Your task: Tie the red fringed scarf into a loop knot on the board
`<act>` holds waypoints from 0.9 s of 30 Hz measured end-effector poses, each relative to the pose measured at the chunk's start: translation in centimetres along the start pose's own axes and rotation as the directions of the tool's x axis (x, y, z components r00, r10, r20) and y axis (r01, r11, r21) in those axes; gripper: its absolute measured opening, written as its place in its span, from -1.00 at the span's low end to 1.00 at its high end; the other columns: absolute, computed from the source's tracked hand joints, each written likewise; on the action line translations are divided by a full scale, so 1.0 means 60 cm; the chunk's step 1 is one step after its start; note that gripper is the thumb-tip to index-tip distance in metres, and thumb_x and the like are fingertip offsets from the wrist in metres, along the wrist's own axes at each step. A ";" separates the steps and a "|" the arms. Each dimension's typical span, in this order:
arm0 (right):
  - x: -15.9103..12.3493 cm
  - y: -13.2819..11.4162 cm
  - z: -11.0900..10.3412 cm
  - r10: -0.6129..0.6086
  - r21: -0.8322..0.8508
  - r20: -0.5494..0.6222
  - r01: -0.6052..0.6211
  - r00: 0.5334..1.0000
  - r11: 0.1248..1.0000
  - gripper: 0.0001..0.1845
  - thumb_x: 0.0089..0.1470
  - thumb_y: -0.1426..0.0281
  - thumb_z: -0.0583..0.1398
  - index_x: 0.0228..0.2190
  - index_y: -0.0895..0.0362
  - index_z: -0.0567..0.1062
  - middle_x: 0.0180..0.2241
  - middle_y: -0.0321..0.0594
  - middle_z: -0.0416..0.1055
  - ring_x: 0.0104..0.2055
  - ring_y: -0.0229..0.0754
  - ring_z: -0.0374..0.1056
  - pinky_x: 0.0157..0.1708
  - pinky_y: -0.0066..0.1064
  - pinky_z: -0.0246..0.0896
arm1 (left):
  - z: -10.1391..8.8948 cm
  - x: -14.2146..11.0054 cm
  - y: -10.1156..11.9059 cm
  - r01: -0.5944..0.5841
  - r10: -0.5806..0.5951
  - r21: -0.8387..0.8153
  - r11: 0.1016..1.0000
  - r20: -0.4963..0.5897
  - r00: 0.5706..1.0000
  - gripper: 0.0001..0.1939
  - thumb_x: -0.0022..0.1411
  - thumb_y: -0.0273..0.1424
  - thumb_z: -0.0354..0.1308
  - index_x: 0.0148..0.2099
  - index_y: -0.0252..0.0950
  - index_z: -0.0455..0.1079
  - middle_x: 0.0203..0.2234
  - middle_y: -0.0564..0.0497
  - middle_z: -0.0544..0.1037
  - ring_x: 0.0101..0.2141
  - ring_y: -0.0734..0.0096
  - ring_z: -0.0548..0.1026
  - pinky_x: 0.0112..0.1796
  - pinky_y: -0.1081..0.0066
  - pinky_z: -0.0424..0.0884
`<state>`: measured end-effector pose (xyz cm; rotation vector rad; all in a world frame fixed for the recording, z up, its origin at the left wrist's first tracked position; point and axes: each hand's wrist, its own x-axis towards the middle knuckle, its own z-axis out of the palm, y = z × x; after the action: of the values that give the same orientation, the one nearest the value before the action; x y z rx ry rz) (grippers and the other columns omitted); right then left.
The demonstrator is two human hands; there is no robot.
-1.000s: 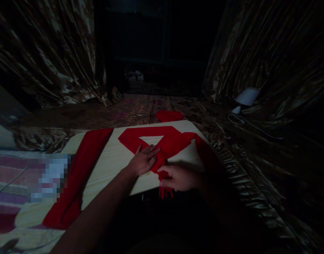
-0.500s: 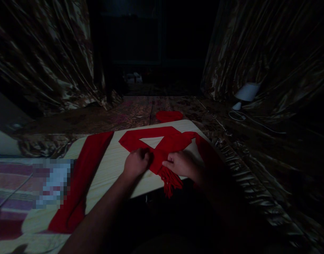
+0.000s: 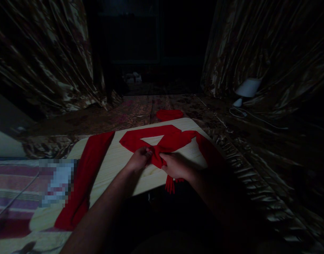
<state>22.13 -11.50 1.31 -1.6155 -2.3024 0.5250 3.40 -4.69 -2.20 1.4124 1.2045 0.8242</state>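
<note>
A red scarf (image 3: 134, 139) lies in a loop on the pale wood-grain table (image 3: 109, 176). Where its parts cross, my left hand (image 3: 139, 158) pinches the cloth with thumb and fingers. My right hand (image 3: 176, 165) grips the same stretch from the other side, thumb on top, and the cloth bunches between both hands. Fringe (image 3: 170, 184) hangs below my right hand, past the table's near edge. Another red length of cloth (image 3: 90, 169) runs along the left side of the table; whether it joins the scarf I cannot tell.
Behind the table lies a round red cloth item (image 3: 169, 114) on a patterned cover (image 3: 135, 109). A white lamp (image 3: 249, 88) with its cord stands at the right. Left of the table is a striped cloth (image 3: 13, 187) with a blurred-out item (image 3: 60, 181). Dark curtains (image 3: 58, 53) hang behind.
Both hands have moved slightly up the scarf and closer together. The cloth between them has gone from flat to bunched, and the fringe has drawn in beneath my right hand.
</note>
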 end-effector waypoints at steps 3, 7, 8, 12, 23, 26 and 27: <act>0.020 0.011 -0.006 0.057 0.202 -0.011 -0.053 0.998 0.978 -0.82 0.11 0.55 0.15 -0.26 0.14 0.52 -0.25 -0.21 0.56 -0.21 -0.20 0.45 -0.22 -0.47 0.26 | 0.002 0.005 0.009 0.012 -0.006 -0.144 0.990 0.040 0.999 -0.62 0.07 -0.08 0.27 -0.37 -0.22 0.23 -0.77 0.18 0.29 -0.75 0.54 0.19 -0.66 0.51 0.06; 0.052 0.025 -0.001 0.209 0.517 -0.070 -0.144 0.975 0.844 -0.74 0.14 0.58 0.13 -0.16 0.16 0.52 -0.17 -0.23 0.56 -0.15 -0.25 0.46 -0.14 -0.47 0.33 | -0.004 0.016 0.025 -0.030 0.020 -0.142 0.989 -0.066 0.998 -0.60 0.04 -0.07 0.29 -0.39 -0.24 0.24 -0.77 0.17 0.30 -0.74 0.54 0.20 -0.67 0.52 0.06; 0.058 0.028 -0.001 0.236 0.579 -0.087 -0.144 0.968 0.803 -0.71 0.14 0.58 0.14 -0.11 0.16 0.52 -0.13 -0.21 0.56 -0.13 -0.26 0.46 -0.12 -0.46 0.34 | -0.008 0.021 0.028 -0.042 0.030 -0.129 0.991 -0.094 0.995 -0.61 0.04 -0.08 0.30 -0.39 -0.24 0.24 -0.76 0.17 0.30 -0.73 0.55 0.20 -0.66 0.52 0.07; 0.062 0.030 -0.008 0.275 0.709 -0.088 -0.134 0.957 0.692 -0.62 0.16 0.54 0.15 0.00 0.16 0.51 -0.24 -0.20 0.57 -0.34 -0.30 0.46 -0.32 -0.50 0.38 | -0.030 0.046 0.024 -0.073 0.064 -0.027 0.997 -0.252 0.966 -0.66 0.02 -0.15 0.31 -0.40 -0.27 0.29 -0.66 0.13 0.38 -0.65 0.54 0.28 -0.58 0.51 0.17; 0.000 0.021 -0.018 -0.073 0.228 0.131 0.042 0.989 0.973 -0.56 0.14 0.29 0.24 0.07 -0.02 0.53 -0.03 -0.22 0.57 -0.05 -0.13 0.49 -0.09 -0.43 0.30 | -0.085 0.047 -0.020 0.083 0.024 0.396 0.914 -0.259 0.966 -0.80 0.05 -0.21 0.28 -0.39 -0.24 0.44 -0.51 -0.02 0.57 -0.48 0.29 0.49 -0.49 0.42 0.30; 0.013 0.023 -0.033 0.004 0.047 -0.016 -0.003 1.000 0.999 -0.61 0.28 0.20 0.11 0.06 0.03 0.50 -0.05 -0.14 0.56 -0.04 -0.09 0.47 -0.06 -0.36 0.27 | -0.093 0.042 -0.023 0.089 0.067 0.439 0.894 -0.328 0.942 -0.76 0.10 -0.18 0.26 -0.25 -0.21 0.45 -0.33 -0.03 0.63 -0.35 0.28 0.55 -0.36 0.41 0.36; 0.021 0.025 -0.037 0.046 -0.033 -0.065 -0.048 0.997 0.998 -0.62 0.28 0.20 0.10 0.04 0.07 0.50 -0.07 -0.10 0.56 -0.06 -0.07 0.47 -0.07 -0.34 0.27 | -0.095 0.041 -0.023 0.100 0.066 0.443 0.891 -0.343 0.937 -0.74 0.11 -0.18 0.26 -0.20 -0.20 0.45 -0.29 -0.04 0.63 -0.32 0.27 0.56 -0.32 0.41 0.37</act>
<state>23.93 -9.57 2.68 -1.6817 -2.2438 0.4394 -1.67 -0.85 -2.64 1.6691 1.7726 0.8370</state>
